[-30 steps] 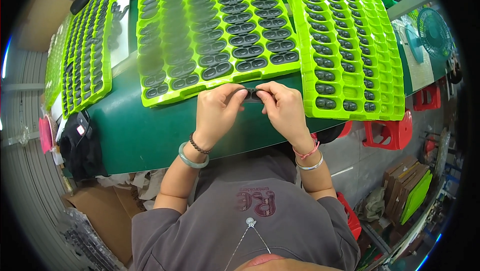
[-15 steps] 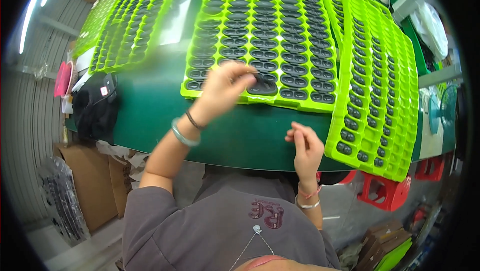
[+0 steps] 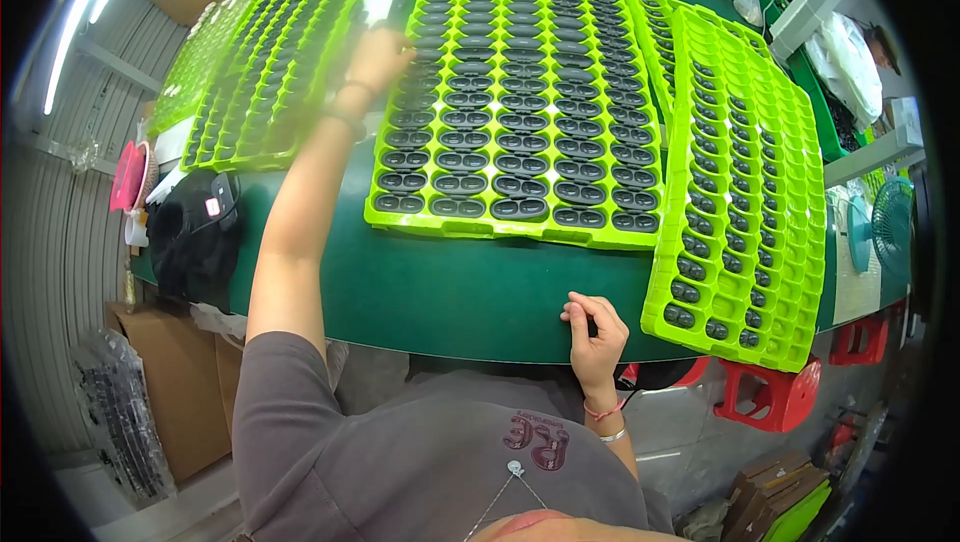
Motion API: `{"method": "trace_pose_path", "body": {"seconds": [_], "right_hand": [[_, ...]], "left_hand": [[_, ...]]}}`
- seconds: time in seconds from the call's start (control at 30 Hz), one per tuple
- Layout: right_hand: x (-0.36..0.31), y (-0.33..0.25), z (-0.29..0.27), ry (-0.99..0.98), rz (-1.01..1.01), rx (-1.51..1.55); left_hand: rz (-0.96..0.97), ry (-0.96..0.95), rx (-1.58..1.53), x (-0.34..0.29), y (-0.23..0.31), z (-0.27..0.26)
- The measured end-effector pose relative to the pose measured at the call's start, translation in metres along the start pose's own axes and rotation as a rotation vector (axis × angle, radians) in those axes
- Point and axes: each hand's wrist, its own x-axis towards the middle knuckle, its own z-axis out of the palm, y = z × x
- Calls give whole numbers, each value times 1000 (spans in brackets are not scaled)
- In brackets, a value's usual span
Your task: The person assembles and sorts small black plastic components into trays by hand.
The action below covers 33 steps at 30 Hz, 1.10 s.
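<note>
My left hand (image 3: 379, 59) reaches far over the table to the left edge of the middle green tray (image 3: 450, 229). Motion blurs its fingers, and whether they hold anything cannot be made out; a dark smeared shape (image 3: 399, 8) shows just beyond them. Black oval earbud-case pieces, most showing two hollows, fill the tray's columns; one such piece (image 3: 518, 209) lies in the front row. Near the table's front edge, my right hand (image 3: 597, 335) hovers with fingers curled in and nothing visible in them, apart from the trays.
Rightward, a tilted green tray (image 3: 733, 287) with small dark pieces overlaps another tray (image 3: 651, 42). More green trays (image 3: 300, 142) stand at the left, beside a black bag (image 3: 195, 232). Red stools (image 3: 765, 397) and a cardboard box (image 3: 180, 382) are below the table.
My left hand has moved from the middle tray's front row, where it was at a black earbud-case piece, up and left to the tray's far left side. My right hand has shifted slightly nearer me.
</note>
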Motion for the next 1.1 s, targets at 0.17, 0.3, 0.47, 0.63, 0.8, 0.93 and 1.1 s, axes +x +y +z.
{"method": "trace_pose_path", "body": {"seconds": [0.17,0.3,0.47,0.63,0.8,0.93,1.1], "right_hand": [[-6,-1,-2,42,49,31],[-11,-14,-12,43,-185,-85],[-20,-35,-87,191,-366,-416],[-12,-32,-182,345,-83,-744],[-3,-10,-201,-115,-94,-1007],[-11,7,-198,-215,-87,-977],[-13,16,-202,-129,-160,-895]], "left_hand": [[310,-117,-108,10,52,25],[288,-254,45,30,34,49],[367,-336,-8,35,38,30],[424,-207,-134,43,36,36],[255,-95,-425,3,59,-5],[138,-250,-842,-79,106,-26],[200,-215,-1107,-168,174,-32]]}}
